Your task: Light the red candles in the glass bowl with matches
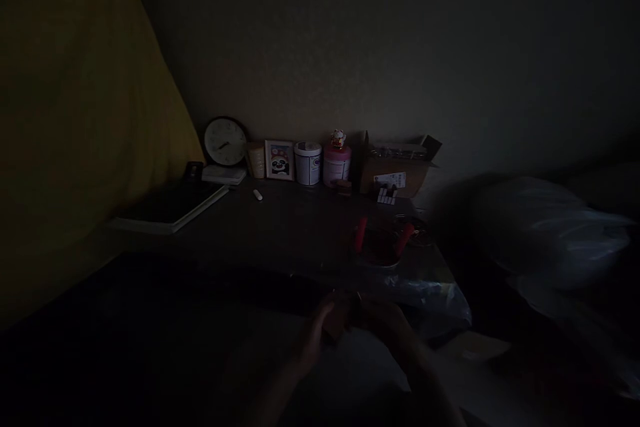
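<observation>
Dim light leaves much of the detail dark. In front of the table's near edge, my left hand (314, 335) is closed around the left side of a small brown object (337, 324) with a flat face; its kind cannot be made out. My right hand (383, 319) meets the object from the right, fingers bent around its dark upper right part, where a small bright edge shows. Beyond the hands, a pair of red handles (361, 235) stands up from the table by a dark round shape.
Along the wall stand a round clock (225, 141), a framed panda picture (279, 160), a white tin (307, 163), a pink-lidded tin (337, 167) with a figurine, and a cardboard box (395, 173). A large book (173, 208) lies left; a plastic bag (545, 233) bulges right.
</observation>
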Tool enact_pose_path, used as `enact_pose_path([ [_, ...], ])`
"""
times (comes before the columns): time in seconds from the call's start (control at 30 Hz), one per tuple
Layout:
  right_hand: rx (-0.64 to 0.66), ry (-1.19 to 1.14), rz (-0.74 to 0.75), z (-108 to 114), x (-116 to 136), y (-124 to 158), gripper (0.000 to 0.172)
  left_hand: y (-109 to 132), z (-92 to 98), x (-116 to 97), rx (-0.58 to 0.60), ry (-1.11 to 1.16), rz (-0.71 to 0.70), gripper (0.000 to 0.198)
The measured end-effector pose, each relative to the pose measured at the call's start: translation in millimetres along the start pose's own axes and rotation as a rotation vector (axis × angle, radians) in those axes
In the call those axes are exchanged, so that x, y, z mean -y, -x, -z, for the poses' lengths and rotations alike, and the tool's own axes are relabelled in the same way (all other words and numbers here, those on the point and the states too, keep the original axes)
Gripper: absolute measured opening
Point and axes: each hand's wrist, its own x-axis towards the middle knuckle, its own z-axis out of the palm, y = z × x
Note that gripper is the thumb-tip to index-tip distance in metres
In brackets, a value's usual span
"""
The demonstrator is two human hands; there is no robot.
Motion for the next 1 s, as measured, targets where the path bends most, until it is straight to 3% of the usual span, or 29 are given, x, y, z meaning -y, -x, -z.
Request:
enact_pose_path([
  [0.23, 0.023, 0.011, -0.003, -13.7, 17.5, 16.5, 0.035, 7.2, -8.6, -11.5, 0.018, -0.004, -0.017, 0.039],
  [0.43, -0.047, -0.006, 0.052, -10.6, 6.1, 10.5, 0.029, 10.2, -14.4, -23.0, 0.067, -0.044, -0.073, 0.037],
  [0.63, -0.106, 0.149, 0.097, -10.7, -2.5, 6.1, 0.042, 12.0, -14.7, -25.3, 0.013, -0.046, -0.07, 0.029],
  [0.8, -0.2, 0.442, 0.197, -14.4, 2.0, 9.0, 0.052, 12.3, -15.7, -27.3, -0.054, -0.053, -0.085, 0.028],
  [1.0, -0.179, 0.574, 0.267, -16.6, 5.8, 9.3, 0.05, 5.5, -6.8, -20.0, -0.173, -0.055, -0.077, 0.032],
])
